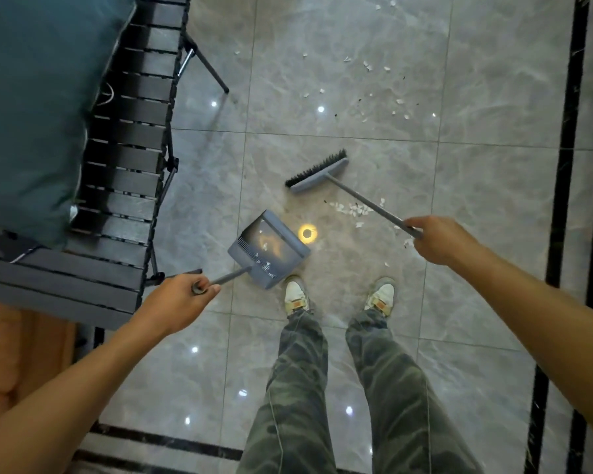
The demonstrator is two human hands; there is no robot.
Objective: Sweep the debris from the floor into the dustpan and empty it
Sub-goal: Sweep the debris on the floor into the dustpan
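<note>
My left hand (182, 302) grips the top of the grey dustpan's handle. The dustpan (267, 249) rests on the tiled floor just ahead of my left foot, its mouth facing up and right. My right hand (439, 239) holds the grey broom handle; the broom head (317, 172) with black bristles is on the floor beyond the dustpan. A small pile of white debris (351, 209) lies under the broom handle, between the two tools. More white and dark scraps (384, 97) are scattered farther away on the floor.
A black slatted folding table (127, 159) with thin metal legs stands to the left, a teal cushion (31, 107) over its edge. Black border strips (569, 142) run along the right and near sides. My feet in white shoes (297, 294) stand behind the dustpan.
</note>
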